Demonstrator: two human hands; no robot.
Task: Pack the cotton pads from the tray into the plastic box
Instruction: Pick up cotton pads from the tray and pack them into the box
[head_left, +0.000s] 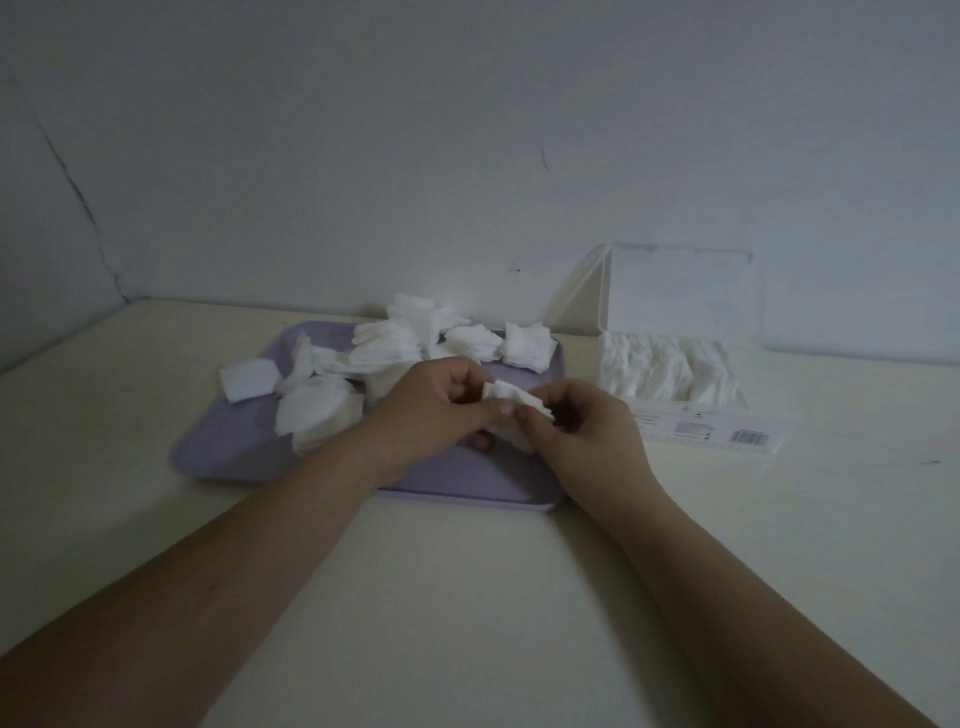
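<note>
Left hand (441, 400) and right hand (587, 431) curl their fingers (540, 423) round 1 small stack of pads (511, 402) above the tray (467, 478) – the box (675, 374) stands at 2 o'clock, lid up, part full – so a loose pinch in transit could fan the stack onto the counter (467, 597).

dim room: cracked pale wall (311, 156) behind cream table (467, 597).

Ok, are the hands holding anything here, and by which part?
Yes: one small stack of cotton pads, held over the purple tray. The left hand pinches its left side, the right hand its right side.
</note>
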